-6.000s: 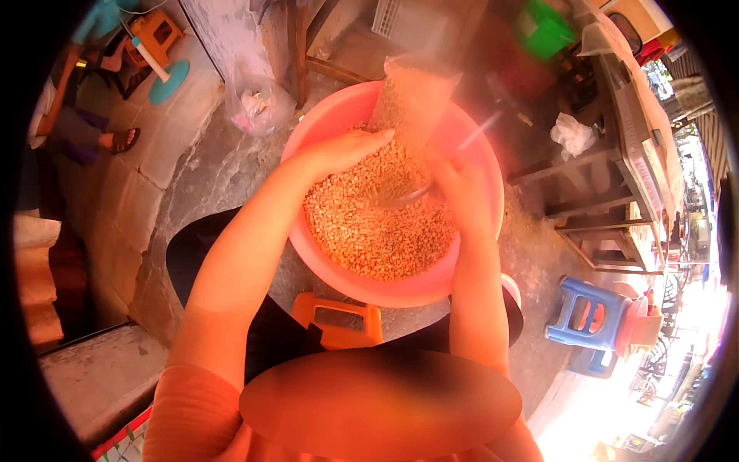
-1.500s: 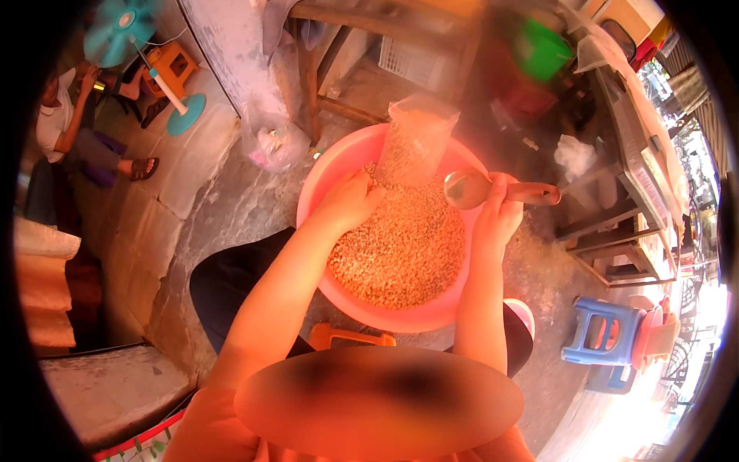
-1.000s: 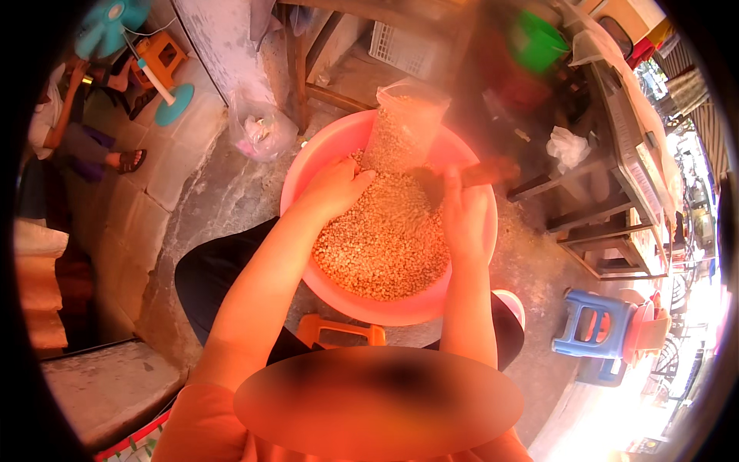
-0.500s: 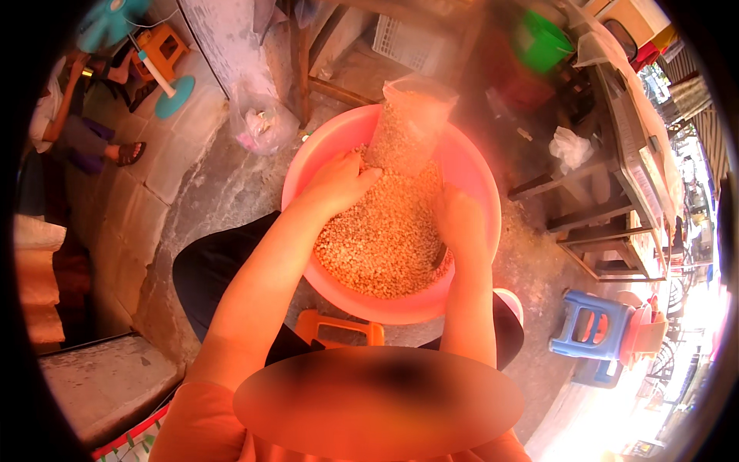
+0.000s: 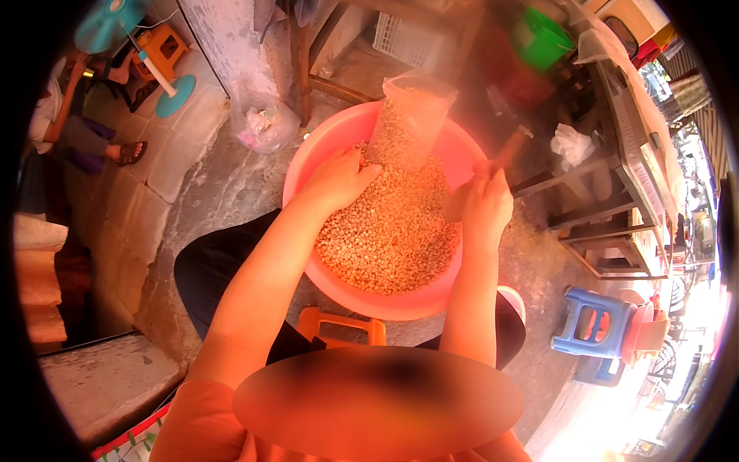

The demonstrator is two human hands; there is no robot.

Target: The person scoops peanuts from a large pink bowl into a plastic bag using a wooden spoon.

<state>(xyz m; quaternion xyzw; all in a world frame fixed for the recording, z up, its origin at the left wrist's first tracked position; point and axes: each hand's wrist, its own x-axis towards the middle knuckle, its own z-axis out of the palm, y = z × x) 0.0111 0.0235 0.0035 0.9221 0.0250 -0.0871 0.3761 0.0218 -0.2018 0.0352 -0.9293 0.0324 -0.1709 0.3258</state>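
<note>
Pink basin (image 5: 377,309): loose grain (image 5: 385,239), clear bag (image 5: 413,127) standing inside, part-filled with grain. Right hand (image 5: 489,202) closed round scoop handle (image 5: 511,146). Left hand (image 5: 337,179) half-curled at bag's base; hold unclear.

A person's bare left arm (image 5: 265,277) slanted up and inward across the left rim of a wide, round, pink plastic basin (image 5: 369,306), the left hand (image 5: 339,179) inside it, back of the hand uppermost, fingers bent with their tips hard to make out, thumb pointing toward the basin's middle. The bare right arm (image 5: 471,300) ran almost straight up to the basin's right rim, where the right hand (image 5: 487,202) had its fingers curled in a closed grip.
</note>
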